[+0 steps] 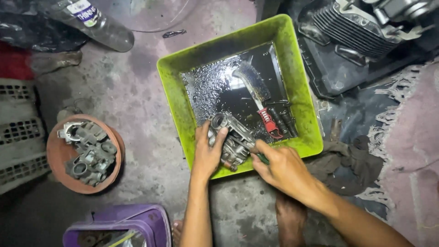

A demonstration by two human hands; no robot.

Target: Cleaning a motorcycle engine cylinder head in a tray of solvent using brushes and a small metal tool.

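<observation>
Gripping the grey metal carburettor body (pixel 230 139) in my left hand (pixel 208 153) over the near rim of the green tray (pixel 176 82), my right hand (pixel 283 169) closed on a thin green-handled tool (pixel 261 158), I judge I'm mid-scrub, and next I'd work the tip carefully into its recesses.

Stained grey concrete floor (pixel 137 91), dim light, fringed pinkish rug (pixel 411 151) at right, white plastic crate (pixel 18 132) at left

Both hands (pixel 210 153) (pixel 281 167) curled closed, forearms converging forward.
</observation>
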